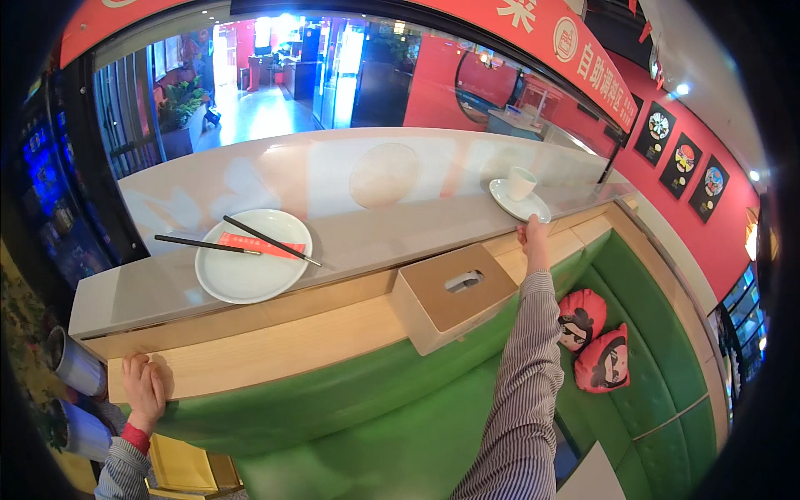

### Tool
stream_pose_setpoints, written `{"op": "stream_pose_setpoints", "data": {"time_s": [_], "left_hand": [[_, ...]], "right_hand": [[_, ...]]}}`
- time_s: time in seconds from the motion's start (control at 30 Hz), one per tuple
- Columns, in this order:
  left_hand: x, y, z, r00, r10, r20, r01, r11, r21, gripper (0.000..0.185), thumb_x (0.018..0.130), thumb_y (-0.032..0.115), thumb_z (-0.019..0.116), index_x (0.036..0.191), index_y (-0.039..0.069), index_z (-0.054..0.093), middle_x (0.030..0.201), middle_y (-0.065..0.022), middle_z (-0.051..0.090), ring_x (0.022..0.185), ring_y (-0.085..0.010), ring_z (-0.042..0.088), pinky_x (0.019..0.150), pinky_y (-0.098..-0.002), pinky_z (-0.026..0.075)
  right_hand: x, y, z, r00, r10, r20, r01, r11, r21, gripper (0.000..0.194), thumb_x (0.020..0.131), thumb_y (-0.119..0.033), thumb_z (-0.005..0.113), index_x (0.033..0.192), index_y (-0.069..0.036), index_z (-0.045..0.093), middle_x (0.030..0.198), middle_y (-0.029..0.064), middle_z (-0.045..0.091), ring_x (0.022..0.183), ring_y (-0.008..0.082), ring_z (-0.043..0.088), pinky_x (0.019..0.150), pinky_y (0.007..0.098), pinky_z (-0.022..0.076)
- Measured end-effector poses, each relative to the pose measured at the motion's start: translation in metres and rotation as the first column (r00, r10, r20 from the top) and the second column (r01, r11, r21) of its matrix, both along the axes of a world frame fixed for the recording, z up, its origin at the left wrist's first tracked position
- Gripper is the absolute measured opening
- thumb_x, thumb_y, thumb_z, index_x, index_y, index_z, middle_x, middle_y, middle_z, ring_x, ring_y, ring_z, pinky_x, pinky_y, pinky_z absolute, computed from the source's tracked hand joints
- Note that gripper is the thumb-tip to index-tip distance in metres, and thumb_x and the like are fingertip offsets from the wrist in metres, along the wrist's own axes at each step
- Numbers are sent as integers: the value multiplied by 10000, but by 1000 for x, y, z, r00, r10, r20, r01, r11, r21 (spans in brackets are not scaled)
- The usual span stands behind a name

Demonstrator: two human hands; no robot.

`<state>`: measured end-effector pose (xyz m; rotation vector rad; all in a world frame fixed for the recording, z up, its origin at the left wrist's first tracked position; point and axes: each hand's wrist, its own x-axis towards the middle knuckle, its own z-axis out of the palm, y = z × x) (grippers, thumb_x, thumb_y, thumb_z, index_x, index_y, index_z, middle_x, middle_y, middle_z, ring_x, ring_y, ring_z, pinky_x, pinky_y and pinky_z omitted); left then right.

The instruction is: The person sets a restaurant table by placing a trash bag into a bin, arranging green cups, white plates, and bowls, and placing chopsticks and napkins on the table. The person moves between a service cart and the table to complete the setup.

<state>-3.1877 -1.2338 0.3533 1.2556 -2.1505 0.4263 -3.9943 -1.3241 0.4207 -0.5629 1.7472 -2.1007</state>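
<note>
At the right end of the grey stone counter [375,228], my right hand [532,237] pinches the near rim of a white saucer [520,204]. A small white cup [520,184] stands upright on that saucer. My left hand [144,384] rests on the left end of the light wooden ledge [281,340], fingers bent over its top, with no loose item in it. Further left on the counter lies a round white plate [253,281]. Two dark chopsticks [265,236] with metal tips and a red printed paper sleeve [284,245] lie across it.
A tissue box [462,290] with a brown top sits on the ledge. Below runs a green upholstered bench [375,431] with two red cushions [603,362] at right. Glass [350,81] rises behind the counter. White planters [81,369] stand at lower left.
</note>
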Motion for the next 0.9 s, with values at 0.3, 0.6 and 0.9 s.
{"op": "stream_pose_setpoints", "data": {"time_s": [0.3,0.6,0.9], "left_hand": [[-2,1,-2,999,-29,-22,29,1000,-6,105,784,61,475,822,-21,530,931,-174,488,905,-360,461,809,-451,382],[-3,-2,-4,998,-64,-18,61,992,-114,126,796,96,514,858,-9,548,974,-166,510,940,-344,469,836,-442,392],[-11,69,-4,820,-405,-405,479,872,98,216,793,64,582,1001,14,559,1072,-150,523,1024,-335,492,896,-411,405]], "right_hand": [[35,90,-5,990,79,-118,-98,980,-173,228,840,-135,381,919,33,512,579,89,539,446,129,481,388,239,379],[197,279,53,964,200,-173,-210,977,-40,201,856,-133,398,952,25,476,587,66,548,431,117,488,371,234,380],[446,444,-30,965,254,71,-260,962,90,240,923,-160,404,1108,-7,385,657,65,551,418,100,481,350,204,377]]}}
